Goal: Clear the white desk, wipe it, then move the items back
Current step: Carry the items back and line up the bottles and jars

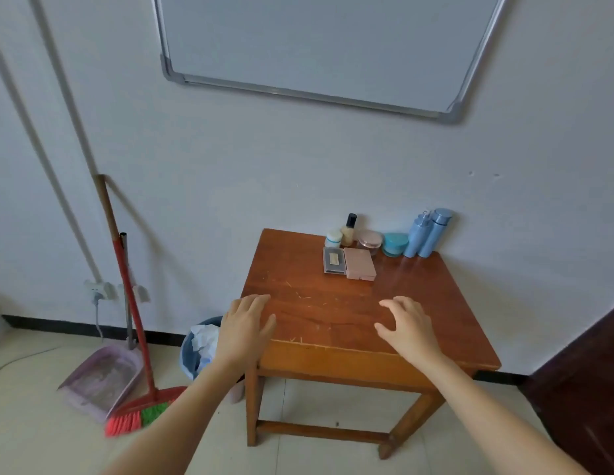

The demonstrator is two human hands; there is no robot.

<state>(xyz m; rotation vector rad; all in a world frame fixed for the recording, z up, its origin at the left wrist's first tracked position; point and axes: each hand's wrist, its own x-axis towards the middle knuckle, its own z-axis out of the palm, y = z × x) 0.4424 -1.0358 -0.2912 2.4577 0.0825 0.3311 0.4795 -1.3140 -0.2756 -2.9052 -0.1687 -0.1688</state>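
1. Where the wooden bench (pixel 333 310) stands against the white wall, its brown top carries a cluster of toiletries along the far edge.
2. Far row, left to right: small white jar (pixel 333 238); glass bottle with black cap (pixel 348 230); pink-lidded jar (pixel 370 242); teal jar (pixel 395 244); two blue bottles (pixel 426 233), upright and touching.
3. Just nearer: grey case (pixel 333 260) and pink case (pixel 359 264), lying flat side by side, touching.
4. Left hand (pixel 245 329): palm down at the near left corner of the bench, fingers loosely spread, holding nothing.
5. Right hand (pixel 406 325): palm down over the near part of the top, fingers spread, empty; contact with the wood cannot be told.
6. Floor, left of the bench: blue bin (pixel 192 354) with crumpled paper, red broom (pixel 137 337), pale dustpan (pixel 100 378).
7. Wall above: whiteboard (pixel 319 46).
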